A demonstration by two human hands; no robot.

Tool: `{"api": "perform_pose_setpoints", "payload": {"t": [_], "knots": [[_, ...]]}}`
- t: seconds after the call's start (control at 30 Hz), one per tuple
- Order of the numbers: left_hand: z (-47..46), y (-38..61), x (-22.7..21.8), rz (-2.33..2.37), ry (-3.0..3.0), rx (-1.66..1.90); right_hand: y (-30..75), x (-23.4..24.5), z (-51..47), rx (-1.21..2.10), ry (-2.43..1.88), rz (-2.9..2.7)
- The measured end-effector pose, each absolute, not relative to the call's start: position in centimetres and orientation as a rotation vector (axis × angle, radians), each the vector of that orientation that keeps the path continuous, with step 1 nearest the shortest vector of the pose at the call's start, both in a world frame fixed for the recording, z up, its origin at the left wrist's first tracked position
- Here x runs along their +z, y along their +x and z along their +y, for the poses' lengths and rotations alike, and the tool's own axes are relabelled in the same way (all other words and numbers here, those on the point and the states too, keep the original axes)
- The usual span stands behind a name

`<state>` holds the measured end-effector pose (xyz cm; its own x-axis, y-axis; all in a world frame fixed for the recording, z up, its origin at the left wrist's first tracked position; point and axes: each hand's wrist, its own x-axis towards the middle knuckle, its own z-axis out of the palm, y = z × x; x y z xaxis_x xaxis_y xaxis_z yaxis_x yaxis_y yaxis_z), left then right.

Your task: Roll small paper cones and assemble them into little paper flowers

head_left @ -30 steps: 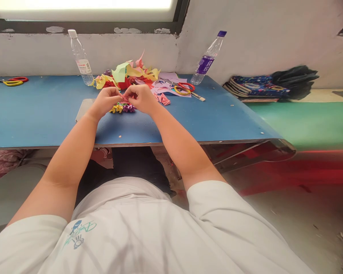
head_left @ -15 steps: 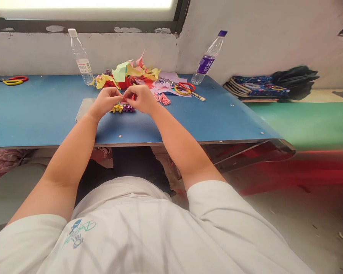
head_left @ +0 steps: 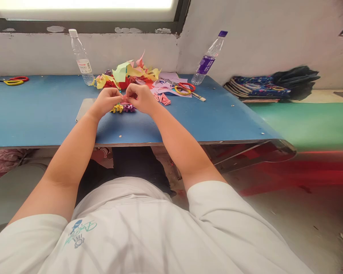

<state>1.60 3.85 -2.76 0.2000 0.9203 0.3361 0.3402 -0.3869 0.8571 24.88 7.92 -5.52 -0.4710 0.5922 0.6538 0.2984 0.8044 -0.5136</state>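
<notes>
Both my left hand [head_left: 108, 99] and my right hand [head_left: 138, 98] are closed in a pinch on a small piece of pink paper [head_left: 125, 99] held between them, mostly hidden by the fingers. Just below it on the table lie small folded yellow paper pieces [head_left: 117, 109] and purple ones [head_left: 129, 108]. To the right of my right hand rest several pink folded strips [head_left: 162, 99]. Behind my hands is a heap of crumpled coloured paper [head_left: 122, 72]. A flat pale object [head_left: 84, 108] lies partly under my left forearm.
The blue table [head_left: 183, 125] bears a white-capped bottle [head_left: 82, 61], a purple-labelled bottle [head_left: 207, 61] and red-and-yellow scissors [head_left: 184, 88] on lilac paper. Another pair of scissors [head_left: 15, 81] lies far left. Folded dark cloth [head_left: 257, 85] sits on the green surface at right.
My right hand has moved slightly to the right, away from my left, and more of the pink paper shows between them. The things on the table have stayed put.
</notes>
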Motion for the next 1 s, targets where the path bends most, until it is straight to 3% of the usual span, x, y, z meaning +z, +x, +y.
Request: {"api": "perform_pose_setpoints", "payload": {"t": [1.0], "knots": [[4.0,1.9,-2.8,1.275,2.039,1.193,24.8,-5.0,7.4,0.512,-0.795,-2.086]]}}
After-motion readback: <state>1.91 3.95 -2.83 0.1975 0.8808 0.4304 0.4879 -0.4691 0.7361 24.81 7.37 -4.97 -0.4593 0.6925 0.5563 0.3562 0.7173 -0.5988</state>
